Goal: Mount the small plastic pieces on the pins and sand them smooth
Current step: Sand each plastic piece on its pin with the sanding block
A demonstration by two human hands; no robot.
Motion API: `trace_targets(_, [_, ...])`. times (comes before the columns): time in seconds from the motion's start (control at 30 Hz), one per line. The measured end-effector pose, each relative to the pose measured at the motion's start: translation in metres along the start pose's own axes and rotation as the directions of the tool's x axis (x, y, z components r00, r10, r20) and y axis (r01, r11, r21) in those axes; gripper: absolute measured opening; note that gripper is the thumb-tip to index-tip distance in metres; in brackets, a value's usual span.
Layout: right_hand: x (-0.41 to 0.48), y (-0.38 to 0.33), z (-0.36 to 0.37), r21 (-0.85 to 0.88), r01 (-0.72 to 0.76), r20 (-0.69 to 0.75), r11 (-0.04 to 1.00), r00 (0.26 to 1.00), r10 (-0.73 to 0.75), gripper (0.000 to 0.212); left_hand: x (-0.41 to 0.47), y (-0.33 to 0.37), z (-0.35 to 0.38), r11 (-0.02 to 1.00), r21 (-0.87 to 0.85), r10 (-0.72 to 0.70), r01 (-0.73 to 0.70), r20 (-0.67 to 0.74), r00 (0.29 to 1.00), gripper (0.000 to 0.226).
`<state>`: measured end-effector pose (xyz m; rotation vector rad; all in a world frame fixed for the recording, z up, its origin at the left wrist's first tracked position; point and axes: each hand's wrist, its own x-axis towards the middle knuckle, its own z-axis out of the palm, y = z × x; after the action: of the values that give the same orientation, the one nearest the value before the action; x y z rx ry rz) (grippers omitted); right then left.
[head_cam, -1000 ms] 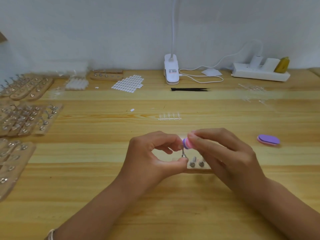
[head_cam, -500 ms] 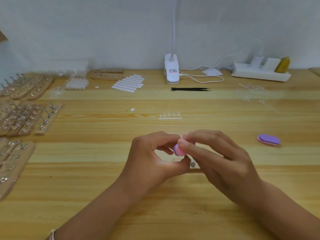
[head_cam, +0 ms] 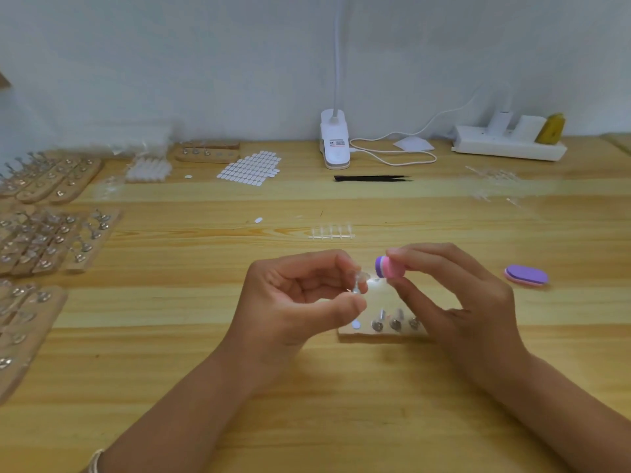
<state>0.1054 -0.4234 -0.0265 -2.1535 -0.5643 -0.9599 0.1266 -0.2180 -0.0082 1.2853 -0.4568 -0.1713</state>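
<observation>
My left hand (head_cam: pixel 300 302) pinches a small metal pin (head_cam: pixel 358 288) with a clear plastic piece (head_cam: pixel 362 276) on its top, held above the table. My right hand (head_cam: pixel 454 302) grips a pink and purple sanding block (head_cam: pixel 387 266) between thumb and fingers, just right of the clear piece and a little apart from it. Below the hands lies a small wooden holder (head_cam: pixel 351 334) with three pins (head_cam: pixel 396 320) standing in it and one white sticker on its left end.
A second purple sanding block (head_cam: pixel 526 275) lies at the right. A strip of clear pieces (head_cam: pixel 332 232) sits behind the hands. Black tweezers (head_cam: pixel 372 178), a sticker sheet (head_cam: pixel 251 167), a lamp base (head_cam: pixel 335 145) and a power strip (head_cam: pixel 508 148) stand farther back. Wooden pin boards (head_cam: pixel 51 237) fill the left side.
My right hand has drawn the sanding block up and to the right, off the clear piece. The pins in the wooden holder, hidden half a second ago, show again.
</observation>
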Motion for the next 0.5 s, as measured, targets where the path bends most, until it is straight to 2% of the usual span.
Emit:
trace_targets(0.07, [0.002,-0.008,0.001,0.071,0.008,-0.046,0.997,0.999,-0.005,0.022,0.000,0.000,0.001,1.000,-0.007,-0.006,0.006,-0.007,1.000,0.021])
trace_targets(0.17, [0.000,-0.018,0.007,0.102,0.108,-0.051,0.989,0.993,-0.103,0.023,0.001,0.000,0.002,0.999,-0.026,-0.022,0.022,-0.007,1.000,0.023])
trace_targets(0.27, [-0.001,-0.009,0.005,0.052,0.034,-0.017,0.998,0.999,-0.033,0.023,0.001,0.000,0.000,0.997,-0.075,-0.030,0.031,0.007,1.000,0.022])
trace_targets(0.33, [0.000,-0.010,0.003,0.098,0.000,-0.040,0.995,0.999,0.004,0.024,0.003,0.001,0.000,0.993,-0.112,-0.045,0.047,0.019,0.999,0.025])
trace_targets(0.4, [-0.001,-0.016,0.003,0.165,0.073,-0.071,0.984,0.996,-0.062,0.024,0.004,0.000,-0.001,0.987,-0.140,-0.074,0.082,0.061,0.995,0.033])
trace_targets(0.5, [-0.004,-0.018,0.006,0.121,0.180,-0.043,0.976,0.983,-0.176,0.026,0.005,0.000,-0.002,0.974,-0.167,-0.126,0.154,0.166,0.978,0.039])
